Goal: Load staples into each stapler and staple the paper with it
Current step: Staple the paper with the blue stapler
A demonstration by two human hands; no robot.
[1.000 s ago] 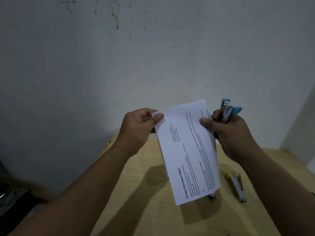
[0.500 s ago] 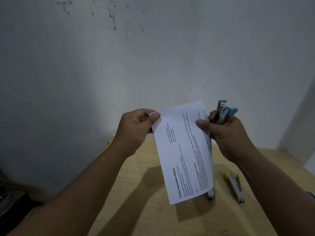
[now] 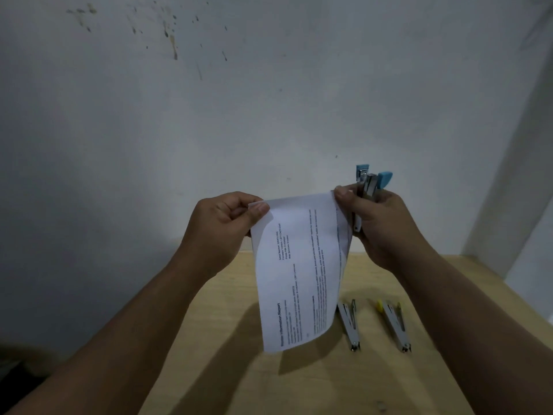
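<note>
A printed white paper (image 3: 299,271) hangs in the air above the wooden table (image 3: 239,384). My left hand (image 3: 221,232) pinches its upper left corner. My right hand (image 3: 380,226) grips a blue and metal stapler (image 3: 369,182) that points upward, and its thumb presses the paper's upper right corner. Two more staplers lie on the table below: a plain metal stapler (image 3: 348,324) and a stapler with yellow tips (image 3: 393,323), both lying opened out.
A stained white wall (image 3: 269,100) rises right behind the table. A white corner post (image 3: 508,175) stands at the right. The table's left edge (image 3: 167,354) drops to a dark floor.
Both hands have shifted the paper: my right thumb moved up to the paper's top right corner, and the sheet swung left, uncovering the plain metal stapler on the table.
</note>
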